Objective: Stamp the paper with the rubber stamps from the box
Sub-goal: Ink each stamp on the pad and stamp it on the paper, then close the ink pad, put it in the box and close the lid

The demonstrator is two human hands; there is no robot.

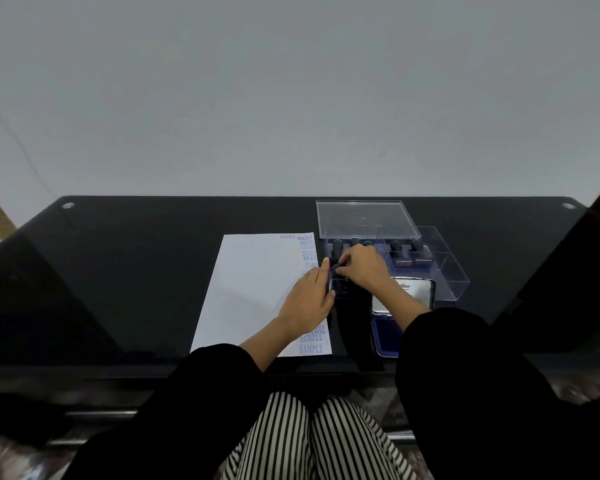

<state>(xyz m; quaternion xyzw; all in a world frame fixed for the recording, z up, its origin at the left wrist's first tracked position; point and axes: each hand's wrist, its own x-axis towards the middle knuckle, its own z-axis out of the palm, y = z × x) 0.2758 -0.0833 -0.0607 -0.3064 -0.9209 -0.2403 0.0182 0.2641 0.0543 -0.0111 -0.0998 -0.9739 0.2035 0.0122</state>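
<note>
Rubber stamp: dark handle, centre of the frame, at the left end of the box, partly hidden by fingers.
Right hand: grip closed on the rubber stamp, fingertips pinching its handle.
Left hand: lies over the right edge of the paper, fingers fairly straight along the left wall of the box and touching it; grip open, holding nothing.
Box: clear plastic, divided into compartments, right of centre. Further stamps stand upright in its far row.
Box lid: clear, behind the box, at the far table edge.
Paper: white sheet just left of the box, blue imprints down its right margin; "SAMPLE", "FRAGILE" and "AIR MAIL" are legible.
Ink pad: blue, open, near edge of the table below the box, partly under the right forearm; its silver hinged lid lies flat beyond it.
Table: black, glossy, spans the frame's middle.
Black sleeves and striped trousers: bottom of the frame.
</note>
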